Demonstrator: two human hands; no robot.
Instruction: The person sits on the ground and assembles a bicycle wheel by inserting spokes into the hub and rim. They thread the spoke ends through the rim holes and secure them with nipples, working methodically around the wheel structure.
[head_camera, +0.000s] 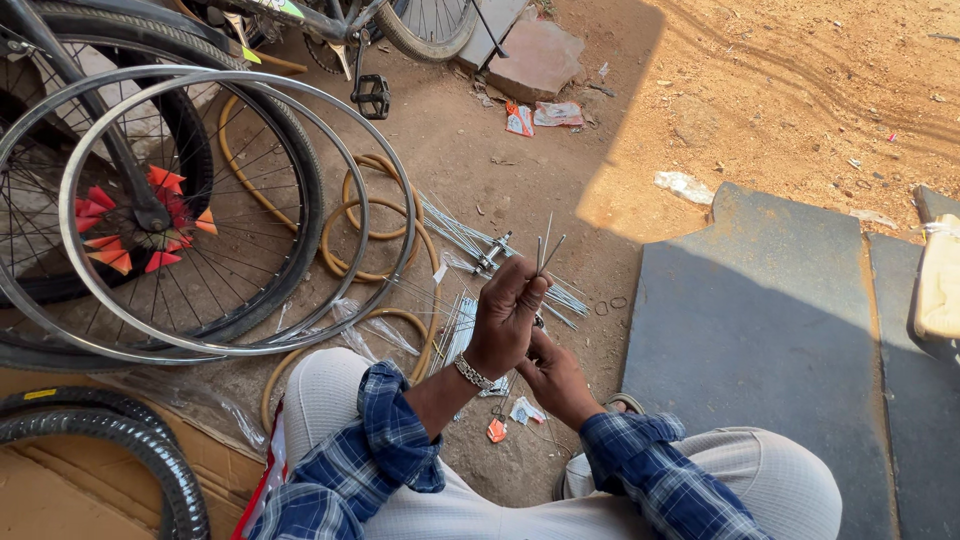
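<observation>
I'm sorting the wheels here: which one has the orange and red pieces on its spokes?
The tyred wheel far left, behind the two bare silver rims. Its spokes carry orange-red pieces around the hub; the rims show none.

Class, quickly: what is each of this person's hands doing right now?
Left hand: closed around a small bunch of thin metal spokes, held upright.
Right hand: just below the left, partly hidden; whether it grips anything cannot be told.

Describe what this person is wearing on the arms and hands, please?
Both arms are in a blue plaid shirt with its sleeves rolled back short of the wrists. The left hand has a silver metal chain bracelet at the wrist. The right hand is bare, with no glove visible.
</observation>
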